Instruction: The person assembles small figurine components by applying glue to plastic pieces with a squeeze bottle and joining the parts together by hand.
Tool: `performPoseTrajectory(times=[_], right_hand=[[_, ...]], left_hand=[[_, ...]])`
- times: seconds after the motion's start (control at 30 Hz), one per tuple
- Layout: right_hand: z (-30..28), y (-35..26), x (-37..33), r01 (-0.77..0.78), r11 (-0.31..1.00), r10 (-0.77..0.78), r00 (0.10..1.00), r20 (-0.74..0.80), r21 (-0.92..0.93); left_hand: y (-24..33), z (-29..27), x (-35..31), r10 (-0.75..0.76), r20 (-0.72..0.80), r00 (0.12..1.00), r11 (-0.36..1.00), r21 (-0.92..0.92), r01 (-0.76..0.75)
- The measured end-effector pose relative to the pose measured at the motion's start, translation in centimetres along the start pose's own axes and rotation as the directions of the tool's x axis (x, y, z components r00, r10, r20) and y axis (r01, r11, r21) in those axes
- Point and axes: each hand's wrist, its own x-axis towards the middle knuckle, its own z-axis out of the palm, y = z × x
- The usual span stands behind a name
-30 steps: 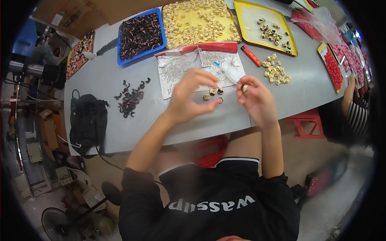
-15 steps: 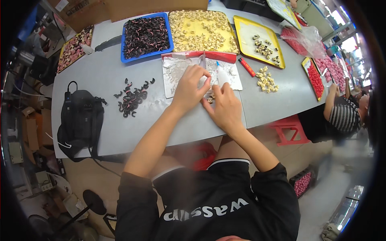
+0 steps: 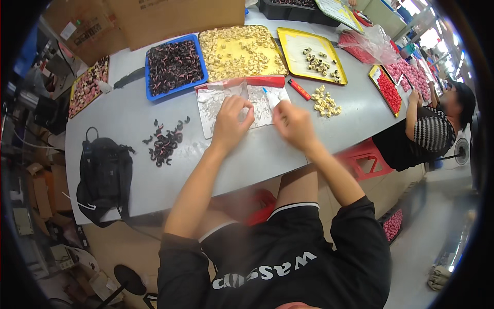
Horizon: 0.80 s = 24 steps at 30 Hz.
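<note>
Head view: both hands on clear plastic bag [image 3: 234, 100] w/ red strip.
L hand [image 3: 231, 123] flat on film, fingers spread; R hand [image 3: 293, 123] curled, grip unclear. Bag looks thin, light, slippery; pinch edge by L fingertips.

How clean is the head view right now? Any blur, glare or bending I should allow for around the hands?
Head view: both hands, left hand and right hand, are softly motion-blurred over the clear plastic bag; the grey table edges bow toward the rim from fisheye; a black vignette rings the frame; windows at upper right are blown out; lighting on the table is even, with faint shadows.
</note>
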Motion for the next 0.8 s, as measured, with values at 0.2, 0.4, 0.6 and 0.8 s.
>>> performPoseTrajectory(times=[0.2, 0.4, 0.6, 0.8], right_hand=[[-5.0, 14.1, 9.2, -0.256, 0.937, 0.2, 0.951, -0.235, -0.239], [-7.6, 23.3, 9.5, -0.304, 0.791, 0.199, 0.949, -0.247, -0.532], [-11.6, 29.3, 6.2, -0.741, 0.459, 0.756, 0.616, -0.223, -0.49], [-13.0, 34.4, 5.7, -0.646, 0.691, 0.65, 0.752, -0.112, -0.324]], left_hand=[[0.4, 0.3, 0.2, -0.012, 0.026, 1.0, 1.0, 0.001, 0.011], [0.9, -0.2, 0.3, -0.13, 0.049, 0.99, 0.991, 0.05, 0.128], [0.7, 0.2, 0.3, -0.18, 0.054, 0.982, 0.982, 0.073, 0.176], [0.2, 0.7, 0.3, -0.199, 0.051, 0.979, 0.978, 0.068, 0.196]])
